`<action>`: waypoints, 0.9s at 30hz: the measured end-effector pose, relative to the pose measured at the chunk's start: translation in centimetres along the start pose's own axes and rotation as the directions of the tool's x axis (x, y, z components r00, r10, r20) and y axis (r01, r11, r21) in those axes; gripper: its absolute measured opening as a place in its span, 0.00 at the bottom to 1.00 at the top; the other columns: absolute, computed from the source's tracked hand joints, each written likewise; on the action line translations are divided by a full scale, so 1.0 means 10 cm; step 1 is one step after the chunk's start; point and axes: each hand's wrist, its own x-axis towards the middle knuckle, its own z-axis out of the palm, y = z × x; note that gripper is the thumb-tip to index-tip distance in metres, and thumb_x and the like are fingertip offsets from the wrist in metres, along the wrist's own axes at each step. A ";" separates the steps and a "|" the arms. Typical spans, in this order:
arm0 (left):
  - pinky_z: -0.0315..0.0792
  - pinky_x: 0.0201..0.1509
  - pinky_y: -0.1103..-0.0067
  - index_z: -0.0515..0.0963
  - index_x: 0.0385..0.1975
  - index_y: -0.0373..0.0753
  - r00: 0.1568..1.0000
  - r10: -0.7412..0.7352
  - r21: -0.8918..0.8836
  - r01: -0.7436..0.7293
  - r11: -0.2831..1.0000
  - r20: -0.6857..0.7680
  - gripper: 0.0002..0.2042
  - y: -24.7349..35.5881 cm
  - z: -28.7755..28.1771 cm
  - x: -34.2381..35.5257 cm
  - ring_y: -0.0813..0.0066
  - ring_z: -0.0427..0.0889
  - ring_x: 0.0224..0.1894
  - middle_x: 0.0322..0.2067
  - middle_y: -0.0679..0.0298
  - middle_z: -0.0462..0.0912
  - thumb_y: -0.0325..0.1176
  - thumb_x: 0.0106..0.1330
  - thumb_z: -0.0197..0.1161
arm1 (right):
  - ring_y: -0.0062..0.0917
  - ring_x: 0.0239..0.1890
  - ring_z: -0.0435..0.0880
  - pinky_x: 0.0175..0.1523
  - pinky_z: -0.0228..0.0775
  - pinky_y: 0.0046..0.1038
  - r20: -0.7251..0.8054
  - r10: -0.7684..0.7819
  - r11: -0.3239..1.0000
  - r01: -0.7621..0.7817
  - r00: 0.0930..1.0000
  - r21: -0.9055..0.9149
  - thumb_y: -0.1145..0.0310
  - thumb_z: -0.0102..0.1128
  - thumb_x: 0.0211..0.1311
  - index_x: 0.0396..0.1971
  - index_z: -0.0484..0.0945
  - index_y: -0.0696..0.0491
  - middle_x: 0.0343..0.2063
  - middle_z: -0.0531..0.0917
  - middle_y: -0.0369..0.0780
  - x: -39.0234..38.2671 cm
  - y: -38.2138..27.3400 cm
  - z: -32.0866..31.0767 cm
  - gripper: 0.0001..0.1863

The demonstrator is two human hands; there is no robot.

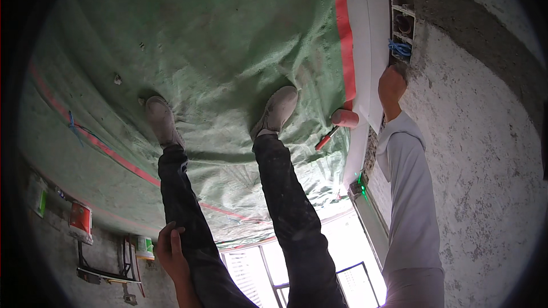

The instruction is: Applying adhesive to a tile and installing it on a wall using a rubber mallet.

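Observation:
My right hand [393,86] reaches up along the right wall, closed, its fingertips against the edge of a recess. Whatever it may hold is hidden. Right above it, a bundle of blue wire [401,48] sticks out of a row of wall boxes [403,23]. My left hand [172,251] hangs beside my left leg, fingers loosely bent and nothing seen in them. A mallet [345,118] with a dull red head and a red-and-black handle lies on the floor cover, below my right hand and near the wall.
A green floor cover [228,34] with red strips lies under my shoes, wrinkled. White panels [368,40] run beside the wall. A small device with a green light [358,187] is at the wall's foot. A red bucket [80,219] and a green-and-white bucket [144,247] stand at left.

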 end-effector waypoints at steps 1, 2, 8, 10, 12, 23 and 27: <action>0.71 0.64 0.74 0.81 0.57 0.31 1.000 -0.003 -0.022 0.003 1.000 0.000 0.16 0.00 -0.01 -0.01 0.71 0.85 0.49 0.42 0.58 0.89 0.36 0.81 0.57 | 0.46 0.35 0.93 0.40 0.87 0.45 0.005 -0.018 1.000 0.018 1.000 0.003 0.67 0.54 0.74 0.36 0.84 0.53 0.31 0.91 0.49 0.00 0.01 -0.01 0.10; 0.71 0.64 0.74 0.81 0.57 0.31 1.000 -0.004 -0.023 0.004 1.000 0.000 0.16 0.00 -0.02 -0.01 0.71 0.85 0.49 0.42 0.58 0.89 0.36 0.81 0.57 | 0.46 0.36 0.93 0.41 0.87 0.45 0.011 -0.036 0.999 0.036 0.999 0.006 0.68 0.54 0.74 0.36 0.84 0.53 0.32 0.91 0.49 -0.01 0.01 -0.02 0.10; 0.75 0.58 0.78 0.81 0.57 0.31 1.000 0.019 -0.034 -0.019 0.999 -0.012 0.15 -0.12 -0.05 0.02 0.74 0.86 0.47 0.44 0.57 0.90 0.35 0.80 0.60 | 0.47 0.36 0.92 0.41 0.86 0.47 0.036 -0.093 0.994 0.091 0.995 0.054 0.66 0.55 0.74 0.38 0.83 0.54 0.33 0.91 0.51 -0.09 0.07 -0.17 0.10; 0.76 0.56 0.79 0.81 0.57 0.31 1.000 -0.004 -0.091 0.002 0.996 -0.021 0.15 -0.13 -0.14 0.00 0.74 0.86 0.48 0.44 0.58 0.90 0.33 0.80 0.60 | 0.48 0.37 0.92 0.42 0.85 0.48 0.082 -0.069 0.990 0.058 0.994 0.127 0.64 0.55 0.75 0.43 0.83 0.54 0.33 0.90 0.51 -0.41 -0.23 -0.40 0.11; 0.76 0.56 0.79 0.82 0.57 0.31 1.000 0.000 -0.139 -0.003 0.990 -0.017 0.14 -0.19 -0.22 0.01 0.74 0.86 0.48 0.44 0.58 0.90 0.33 0.79 0.61 | 0.52 0.34 0.89 0.41 0.81 0.54 0.033 -0.116 0.955 0.102 0.993 0.278 0.56 0.55 0.76 0.55 0.83 0.55 0.32 0.89 0.55 -0.75 -0.24 -0.51 0.20; 0.79 0.44 0.73 0.86 0.49 0.35 0.940 0.253 -0.207 -0.301 0.931 -0.229 0.15 -0.55 -1.30 -0.24 0.70 0.83 0.35 0.37 0.61 0.86 0.29 0.63 0.72 | 0.33 0.32 0.91 0.40 0.82 0.41 0.693 -0.533 0.797 0.013 0.485 0.604 0.50 0.66 0.62 0.29 0.91 0.45 0.29 0.91 0.40 -6.53 1.44 -2.28 0.15; 0.80 0.56 0.64 0.89 0.47 0.41 0.864 0.503 0.005 -0.503 0.864 0.008 0.15 -0.37 -2.15 -1.07 0.56 0.90 0.46 0.41 0.54 0.91 0.34 0.59 0.72 | 0.25 0.26 0.90 0.43 0.83 0.34 0.696 -0.465 0.842 0.031 0.548 0.538 0.45 0.60 0.72 0.16 0.89 0.48 0.17 0.87 0.36 -7.15 1.63 -4.29 0.29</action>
